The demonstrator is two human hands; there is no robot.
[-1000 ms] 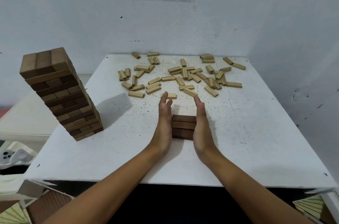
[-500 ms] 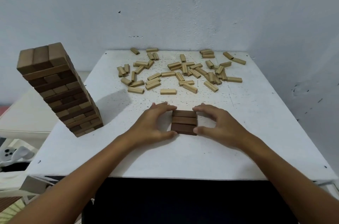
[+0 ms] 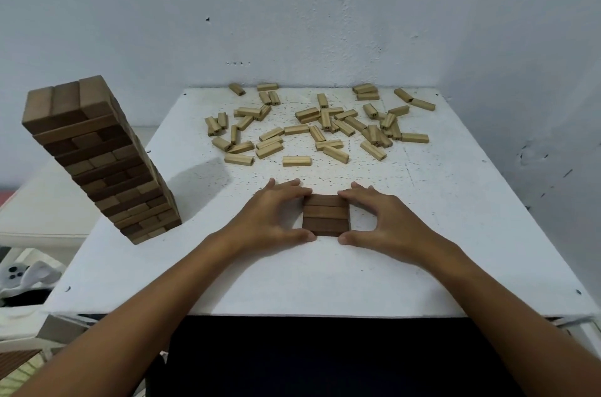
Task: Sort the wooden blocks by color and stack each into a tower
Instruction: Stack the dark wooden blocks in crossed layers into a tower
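Three dark brown blocks [image 3: 326,215] lie side by side as a flat square layer on the white worktop [image 3: 422,234], near its front middle. The left hand [image 3: 276,217] grips the layer's left edge, fingers at the far corner and thumb at the near one; the right hand [image 3: 383,221] grips the right edge the same way. Further back, light tan blocks [image 3: 325,130] lie scattered across the worktop. At the left stands a tall tower [image 3: 97,162] of medium and dark brown blocks.

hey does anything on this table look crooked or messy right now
Light tan wooden blocks lie scattered loose across the far half of the white table, unstacked. The tall brown block tower appears tilted, perhaps from the wide lens.
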